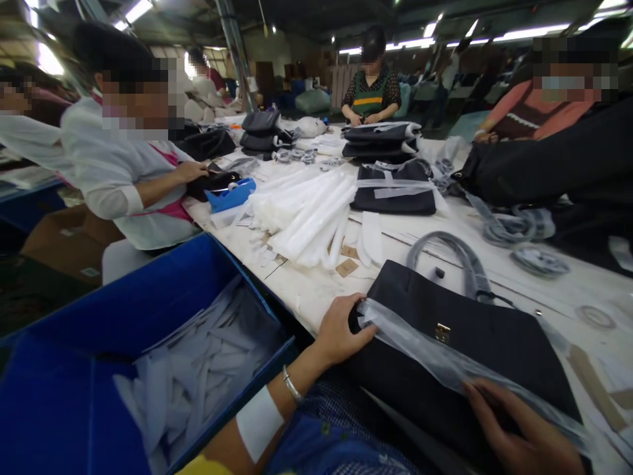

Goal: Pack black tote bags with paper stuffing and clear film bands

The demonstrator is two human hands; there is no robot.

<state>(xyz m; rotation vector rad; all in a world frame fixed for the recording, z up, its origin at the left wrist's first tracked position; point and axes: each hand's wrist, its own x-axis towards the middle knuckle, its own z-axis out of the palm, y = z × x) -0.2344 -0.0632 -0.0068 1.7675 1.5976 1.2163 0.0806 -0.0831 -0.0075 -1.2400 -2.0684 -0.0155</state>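
handbag (pixel 459 343) of smooth black leather-like material, flat and trapezoid with a gold clasp and wrapped grey handles, lies on the white counter (pixel 316 290) edge. left hand (pixel 341 333) grips its corner under crinkly clear plastic film (pixel 445 363); right hand (pixel 524 432) presses flat, fingers spread. blue bin (pixel 99 330) alongside holds white paper strips (pixel 192 376).

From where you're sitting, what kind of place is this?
Most likely a handbag factory's packing or finishing line. Both hands, left hand and right hand, rest on a black handbag with a clear plastic strip across it. Co-workers sit along the long white table, with stacked black bags nearby.
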